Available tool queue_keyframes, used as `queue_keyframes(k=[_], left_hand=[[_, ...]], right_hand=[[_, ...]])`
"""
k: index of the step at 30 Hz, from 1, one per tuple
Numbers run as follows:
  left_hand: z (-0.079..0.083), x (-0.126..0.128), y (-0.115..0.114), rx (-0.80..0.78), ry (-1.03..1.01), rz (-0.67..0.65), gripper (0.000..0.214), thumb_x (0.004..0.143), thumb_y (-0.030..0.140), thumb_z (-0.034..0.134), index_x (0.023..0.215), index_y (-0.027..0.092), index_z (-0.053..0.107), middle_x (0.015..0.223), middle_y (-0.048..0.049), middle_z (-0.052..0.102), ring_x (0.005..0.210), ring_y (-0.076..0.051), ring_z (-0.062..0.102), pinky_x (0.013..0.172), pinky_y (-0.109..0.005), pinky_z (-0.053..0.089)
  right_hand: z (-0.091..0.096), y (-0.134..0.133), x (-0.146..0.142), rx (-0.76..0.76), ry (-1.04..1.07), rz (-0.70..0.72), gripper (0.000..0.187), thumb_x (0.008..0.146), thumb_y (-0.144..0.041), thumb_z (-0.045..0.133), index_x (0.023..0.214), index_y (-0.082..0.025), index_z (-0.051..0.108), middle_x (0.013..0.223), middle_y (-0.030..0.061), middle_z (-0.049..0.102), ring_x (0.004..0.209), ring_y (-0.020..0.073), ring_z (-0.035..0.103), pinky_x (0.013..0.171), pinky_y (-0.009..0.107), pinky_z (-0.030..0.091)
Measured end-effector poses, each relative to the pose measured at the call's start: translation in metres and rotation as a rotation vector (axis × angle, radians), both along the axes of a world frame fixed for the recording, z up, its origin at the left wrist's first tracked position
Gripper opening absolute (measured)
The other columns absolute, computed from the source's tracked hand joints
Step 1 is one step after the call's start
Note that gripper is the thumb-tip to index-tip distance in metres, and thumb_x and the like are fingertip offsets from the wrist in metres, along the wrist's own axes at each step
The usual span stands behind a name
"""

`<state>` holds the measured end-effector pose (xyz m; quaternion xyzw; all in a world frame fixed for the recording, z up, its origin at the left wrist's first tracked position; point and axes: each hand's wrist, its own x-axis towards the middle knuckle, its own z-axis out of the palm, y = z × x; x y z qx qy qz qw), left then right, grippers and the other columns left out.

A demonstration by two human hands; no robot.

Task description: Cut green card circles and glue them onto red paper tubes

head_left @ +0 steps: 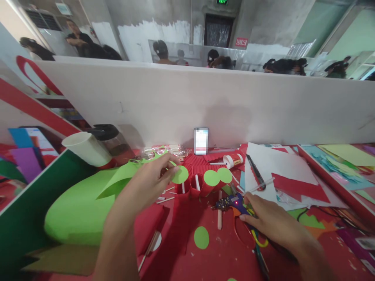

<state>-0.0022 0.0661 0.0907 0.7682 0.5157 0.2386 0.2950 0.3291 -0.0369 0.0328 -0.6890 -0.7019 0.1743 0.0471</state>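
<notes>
My left hand [159, 173] pinches a light-green paper circle [181, 175] beside and above a row of short red tubes [196, 186]. White strips stand inside two tubes. Two other green circles, one a near disc [211, 178] and one a far disc [224, 175], cover tubes to the right. Closed around a blue hot glue gun [236, 201] with a lit red light is my right hand [263, 216]; the gun is low over the table, its nozzle toward the left. Orange-handled scissors [244, 234] lie just under it. Another green circle [201, 237] rests on the red table.
Left stands a green-sided box [26, 210] with a large green paper roll [79, 210], a white cup [88, 146] and a dark-lidded bottle [113, 142]. A phone [201, 141] leans at the back panel. Right are a utility knife [256, 171] and paper sheets [281, 160].
</notes>
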Motion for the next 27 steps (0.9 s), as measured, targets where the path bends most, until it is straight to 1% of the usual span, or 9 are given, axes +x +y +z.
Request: queue_keyframes(k=[2,3,5,8,11,14,18,22,27], left_hand=[[0.0,0.004,0.0,-0.001,-0.058,-0.043,0.021,0.1,0.043,0.048,0.098,0.023,0.057,0.075,0.0028,0.063,0.066,-0.014,0.054,0.061,-0.026,0.04],[-0.001,0.007,0.001,-0.002,-0.085,-0.061,0.021,0.1,0.042,0.049,0.094,0.023,0.057,0.078,0.0021,0.064,0.069,-0.014,0.055,0.063,-0.026,0.041],[-0.001,0.014,0.002,0.003,-0.129,-0.084,0.02,0.099,0.038,0.052,0.09,0.022,0.058,0.081,0.0014,0.065,0.073,-0.014,0.056,0.065,-0.026,0.042],[-0.003,0.024,0.004,0.004,-0.172,-0.098,0.02,0.097,0.035,0.055,0.085,0.021,0.061,0.079,0.0016,0.063,0.071,-0.013,0.054,0.064,-0.025,0.041],[-0.005,0.032,0.004,-0.062,-0.218,-0.125,0.02,0.096,0.035,0.056,0.084,0.02,0.062,0.079,0.0017,0.062,0.069,-0.013,0.053,0.062,-0.024,0.041],[-0.006,0.038,0.004,-0.121,-0.229,-0.125,0.019,0.095,0.035,0.057,0.084,0.02,0.063,0.076,0.0025,0.061,0.065,-0.012,0.051,0.058,-0.024,0.04],[-0.01,0.045,0.005,-0.141,-0.196,-0.11,0.016,0.093,0.031,0.058,0.085,0.02,0.065,0.077,0.0023,0.063,0.065,-0.012,0.051,0.06,-0.025,0.04],[-0.013,0.049,0.007,-0.087,-0.128,-0.084,0.015,0.092,0.029,0.058,0.083,0.02,0.067,0.078,0.0011,0.065,0.07,-0.014,0.055,0.065,-0.027,0.041],[-0.017,0.05,0.009,-0.034,-0.08,-0.067,0.014,0.092,0.028,0.058,0.082,0.021,0.066,0.081,0.0007,0.066,0.075,-0.016,0.057,0.07,-0.029,0.042]], right_hand=[[0.02,0.005,-0.005,0.056,0.028,0.025,0.022,0.092,-0.044,0.06,0.106,-0.027,0.062,0.099,0.006,0.075,0.087,0.0282,0.072,0.065,0.032,0.05],[0.03,0.009,-0.009,0.064,0.038,0.032,0.022,0.094,-0.046,0.058,0.103,-0.027,0.062,0.092,0.0044,0.074,0.078,0.0256,0.071,0.06,0.031,0.049],[0.05,0.019,-0.018,0.137,0.093,0.063,0.026,0.094,-0.05,0.058,0.104,-0.027,0.062,0.088,0.0027,0.072,0.071,0.0217,0.068,0.057,0.03,0.049],[0.065,0.036,-0.036,0.336,0.169,0.18,0.031,0.095,-0.048,0.06,0.119,-0.028,0.058,0.12,0.0062,0.068,0.104,0.0259,0.067,0.084,0.037,0.055],[0.06,0.051,-0.051,0.35,0.182,0.337,0.047,0.094,-0.044,0.063,0.137,-0.029,0.05,0.142,0.0073,0.058,0.13,0.0286,0.054,0.105,0.044,0.048],[0.045,0.062,-0.059,0.303,0.175,0.417,0.058,0.092,-0.041,0.066,0.145,-0.026,0.046,0.148,0.0085,0.054,0.138,0.0295,0.046,0.112,0.046,0.043],[0.033,0.071,-0.061,0.296,0.179,0.437,0.058,0.093,-0.041,0.066,0.144,-0.024,0.048,0.148,0.01,0.054,0.138,0.0304,0.046,0.112,0.048,0.043],[0.032,0.075,-0.061,0.313,0.198,0.441,0.056,0.093,-0.04,0.066,0.144,-0.024,0.049,0.144,0.0094,0.057,0.135,0.0299,0.05,0.11,0.047,0.045],[0.029,0.077,-0.061,0.318,0.189,0.449,0.058,0.092,-0.039,0.068,0.144,-0.02,0.05,0.145,0.0126,0.057,0.135,0.0323,0.051,0.108,0.049,0.047]])
